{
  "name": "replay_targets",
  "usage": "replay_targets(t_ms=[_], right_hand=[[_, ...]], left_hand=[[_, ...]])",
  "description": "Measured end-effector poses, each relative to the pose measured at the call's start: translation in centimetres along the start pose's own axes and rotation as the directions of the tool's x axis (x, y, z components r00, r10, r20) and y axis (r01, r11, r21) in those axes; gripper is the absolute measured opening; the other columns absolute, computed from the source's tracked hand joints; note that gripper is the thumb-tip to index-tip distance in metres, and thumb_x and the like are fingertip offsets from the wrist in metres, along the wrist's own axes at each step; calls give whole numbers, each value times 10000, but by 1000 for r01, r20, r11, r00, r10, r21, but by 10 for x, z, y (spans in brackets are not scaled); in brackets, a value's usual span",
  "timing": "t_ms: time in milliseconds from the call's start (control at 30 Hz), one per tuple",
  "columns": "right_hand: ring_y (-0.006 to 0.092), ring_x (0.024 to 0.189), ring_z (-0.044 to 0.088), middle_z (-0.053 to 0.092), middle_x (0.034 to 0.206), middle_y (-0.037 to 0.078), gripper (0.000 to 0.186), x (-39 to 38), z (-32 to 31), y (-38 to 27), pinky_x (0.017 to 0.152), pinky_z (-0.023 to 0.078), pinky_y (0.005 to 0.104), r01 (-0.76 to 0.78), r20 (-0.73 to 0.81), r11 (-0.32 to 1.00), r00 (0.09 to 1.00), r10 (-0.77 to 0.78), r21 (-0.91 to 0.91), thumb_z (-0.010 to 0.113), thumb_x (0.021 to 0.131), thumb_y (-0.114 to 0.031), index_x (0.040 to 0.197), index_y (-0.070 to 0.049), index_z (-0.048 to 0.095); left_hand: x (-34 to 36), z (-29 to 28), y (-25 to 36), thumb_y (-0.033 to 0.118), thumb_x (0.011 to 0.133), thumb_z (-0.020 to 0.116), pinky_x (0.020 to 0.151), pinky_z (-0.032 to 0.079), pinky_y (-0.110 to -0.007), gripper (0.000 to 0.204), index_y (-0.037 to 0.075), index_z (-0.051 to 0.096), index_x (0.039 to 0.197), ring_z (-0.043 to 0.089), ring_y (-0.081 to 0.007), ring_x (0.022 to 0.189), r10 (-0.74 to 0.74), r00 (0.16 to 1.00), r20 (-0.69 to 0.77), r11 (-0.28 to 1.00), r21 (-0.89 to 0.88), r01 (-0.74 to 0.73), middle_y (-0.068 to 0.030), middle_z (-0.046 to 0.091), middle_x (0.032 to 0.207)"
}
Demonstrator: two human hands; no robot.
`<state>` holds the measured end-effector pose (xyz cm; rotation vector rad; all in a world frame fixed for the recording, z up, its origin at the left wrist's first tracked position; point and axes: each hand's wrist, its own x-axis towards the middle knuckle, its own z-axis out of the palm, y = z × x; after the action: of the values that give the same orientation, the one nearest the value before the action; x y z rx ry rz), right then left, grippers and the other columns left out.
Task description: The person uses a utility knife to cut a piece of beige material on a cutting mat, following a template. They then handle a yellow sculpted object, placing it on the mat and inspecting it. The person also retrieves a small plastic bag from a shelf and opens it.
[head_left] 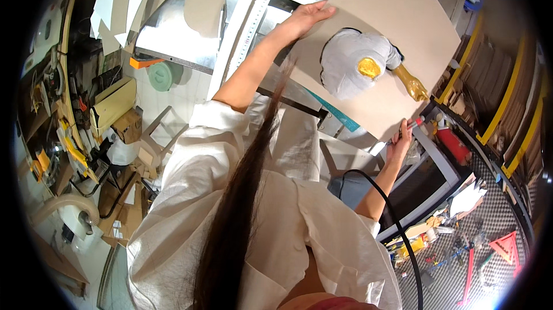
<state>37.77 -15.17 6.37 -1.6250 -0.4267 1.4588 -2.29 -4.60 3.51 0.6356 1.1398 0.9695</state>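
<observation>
A large beige cardboard sheet [403, 4] lies at an angle before me. On it sits a mannequin torso [351, 62] in a light grey shirt, with a gold neck top [368, 68] and a gold hand [412, 84] stretched toward the sheet's right side. My left hand [311, 17] grips the sheet's left edge, thumb on top. At the near corner of the sheet is my right hand [398, 140], fingers closed around a slim pen-like tool with a red end [418, 121]; its exact kind is unclear. A teal ruler [334, 111] shows beside the sheet's near edge.
A metal worktop [178, 33] with a white measuring rail [253, 25] and cut card pieces [210, 2] is at the left. Racks of stacked boards [489, 79] stand at the right. A black cable [397, 223] loops past my right arm. A green bin [164, 75] stands on the floor.
</observation>
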Motion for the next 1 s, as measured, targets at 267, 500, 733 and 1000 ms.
replay_targets(t_ms=[267, 500, 733, 1000], right_hand=[[-6, 529, 410, 532, 699, -82, 277, 7, -4, 8, 445, 260, 175, 113, -124, 930, 978, -165, -351, 711, 844, -197, 1068, -67, 615], [42, 577, 431, 470, 664, -65, 316, 4, 0, 13, 500, 324, 205, 164, -106, 814, 958, -265, -557, 769, 782, -284, 846, -63, 553], [76, 602, 400, 465, 643, -11, 381, -8, 17, -3, 542, 370, 248, 121, -161, 757, 944, -288, -642, 770, 761, -315, 786, -39, 509], [79, 597, 360, 428, 650, -27, 375, -6, 13, 2, 537, 347, 239, 157, -168, 785, 934, -315, -599, 761, 772, -304, 821, -9, 535]], left_hand=[[-34, 22, 20, 312, 847, 679, 921, 453, -376, 540, 30, 498, 1271, 555, -266, 1095, 647, 748, -148, 539, 783, -310, -171, 526, 1255], [-103, 99, 49, 265, 650, 839, 1019, 397, -360, 986, 28, 268, 1418, 486, -316, 1222, 405, 912, 58, 619, 717, -320, -204, 520, 1272], [-96, 112, 33, 250, 595, 848, 988, 427, -399, 1013, -33, 286, 1389, 491, -362, 1202, 339, 939, -57, 657, 728, -193, -252, 434, 1333], [-107, 83, 23, 340, 848, 633, 1081, 291, -422, 722, -18, 314, 1387, 315, -362, 1331, 464, 885, 47, 552, 766, -330, -249, 296, 1438]])
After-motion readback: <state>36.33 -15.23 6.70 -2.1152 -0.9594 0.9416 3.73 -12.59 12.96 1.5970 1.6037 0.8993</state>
